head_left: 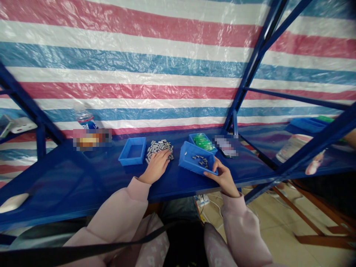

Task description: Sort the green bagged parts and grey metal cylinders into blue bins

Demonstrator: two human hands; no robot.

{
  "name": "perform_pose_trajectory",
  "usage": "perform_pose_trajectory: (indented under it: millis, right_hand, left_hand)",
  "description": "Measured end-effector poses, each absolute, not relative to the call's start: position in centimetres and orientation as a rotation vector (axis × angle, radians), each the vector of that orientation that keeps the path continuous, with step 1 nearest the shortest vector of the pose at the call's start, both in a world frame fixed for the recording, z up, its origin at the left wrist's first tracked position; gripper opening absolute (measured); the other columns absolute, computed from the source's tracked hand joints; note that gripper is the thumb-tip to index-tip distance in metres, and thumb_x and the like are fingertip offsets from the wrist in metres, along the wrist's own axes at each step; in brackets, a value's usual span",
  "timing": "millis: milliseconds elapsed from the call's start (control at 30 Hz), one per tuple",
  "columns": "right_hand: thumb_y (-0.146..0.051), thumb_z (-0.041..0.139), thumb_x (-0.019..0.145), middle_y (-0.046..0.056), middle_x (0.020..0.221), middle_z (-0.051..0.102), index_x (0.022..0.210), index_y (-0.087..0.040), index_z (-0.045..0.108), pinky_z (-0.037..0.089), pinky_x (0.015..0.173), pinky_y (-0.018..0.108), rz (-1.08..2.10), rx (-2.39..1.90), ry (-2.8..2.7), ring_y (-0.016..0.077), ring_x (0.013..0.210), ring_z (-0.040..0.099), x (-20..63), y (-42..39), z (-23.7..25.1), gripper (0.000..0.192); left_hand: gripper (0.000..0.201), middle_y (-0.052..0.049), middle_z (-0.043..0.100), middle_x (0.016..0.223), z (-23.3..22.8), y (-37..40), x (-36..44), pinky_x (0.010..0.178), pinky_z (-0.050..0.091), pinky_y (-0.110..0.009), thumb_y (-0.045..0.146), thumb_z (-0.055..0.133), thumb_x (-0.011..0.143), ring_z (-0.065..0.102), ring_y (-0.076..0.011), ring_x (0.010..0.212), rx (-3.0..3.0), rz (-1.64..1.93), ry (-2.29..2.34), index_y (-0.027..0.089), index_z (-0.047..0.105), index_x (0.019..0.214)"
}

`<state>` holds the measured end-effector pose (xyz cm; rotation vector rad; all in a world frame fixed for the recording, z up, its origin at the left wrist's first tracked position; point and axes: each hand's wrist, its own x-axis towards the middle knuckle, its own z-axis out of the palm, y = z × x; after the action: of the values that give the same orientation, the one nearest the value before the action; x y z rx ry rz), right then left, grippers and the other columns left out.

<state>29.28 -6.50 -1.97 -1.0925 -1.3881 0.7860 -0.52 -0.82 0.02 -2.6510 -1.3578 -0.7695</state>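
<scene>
One left hand [156,166] is lying over the pile of metal pieces [159,147], cannot tell whether holding any | right hand [222,175] is gripping the right end of the blue bin [187,157], small parts [205,162] lying inside | blue tray [135,152] is sitting left of the pile | green packets [202,141] are lying far of the bin

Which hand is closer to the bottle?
Left. The left hand is on the metal pieces, right of the bottle; the right hand holds a blue box, even farther right.
</scene>
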Motion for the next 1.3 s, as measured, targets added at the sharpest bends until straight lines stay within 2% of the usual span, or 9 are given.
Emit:
perform_pose_trajectory:
  millis: [333,667,900,1033,1300]
  right_hand:
    - [-0.043,0.084,0.063,0.005,0.135,0.057,0.063,-0.022,0.037,0.036,0.107,0.046,0.824,-1.007,-1.332,0.0328,0.128,0.05,29.8,-7.0,-2.3,0.051]
    - [-0.038,0.086,0.062,0.005,0.136,0.056,0.063,-0.022,0.043,0.032,0.11,0.046,0.874,-1.006,-1.473,0.0323,0.133,0.044,29.8,-7.1,-1.6,0.045]
    - [-0.039,0.087,0.059,0.009,0.137,0.055,0.063,-0.023,0.046,0.03,0.111,0.048,0.899,-1.06,-1.532,0.0327,0.141,0.032,29.3,-7.0,-1.1,0.044]
    - [-0.038,0.086,0.061,0.01,0.136,0.056,0.064,-0.022,0.048,0.029,0.11,0.049,0.902,-1.057,-1.587,0.0327,0.14,0.034,29.3,-6.9,-1.1,0.042]
    - [-0.035,0.085,0.064,0.01,0.139,0.052,0.076,-0.022,0.058,0.024,0.114,0.047,0.928,-1.077,-1.68,0.0315,0.138,0.038,29.2,-6.8,-1.2,0.033]
  left_hand:
    - [0.037,-0.011,0.057,0.136,-0.7,-0.7,-0.7,0.104,0.038,-0.04,0.022,0.043,0.097,0.052,-0.022,0.127,-2.762,-0.679,-1.313,0.021,0.053,0.132]
    - [0.023,-0.01,0.062,0.129,0.5,-1.0,-0.3,0.099,0.037,-0.041,0.021,0.048,0.095,0.056,-0.0242,0.121,-2.769,-0.675,-1.332,0.02,0.06,0.115]
    - [0.006,-0.005,0.067,0.103,0.9,-1.1,-0.3,0.089,0.037,-0.038,0.022,0.056,0.092,0.059,-0.0226,0.102,-2.741,-0.688,-1.301,0.02,0.06,0.096]
    - [0.005,-0.004,0.066,0.093,0.9,-1.0,-0.3,0.086,0.039,-0.038,0.023,0.058,0.091,0.059,-0.0226,0.096,-2.729,-0.676,-1.288,0.019,0.061,0.091]
    - [0.005,-0.004,0.067,0.092,1.0,-1.1,-0.1,0.086,0.041,-0.037,0.016,0.056,0.09,0.06,-0.022,0.093,-2.801,-0.701,-1.309,0.019,0.06,0.089]
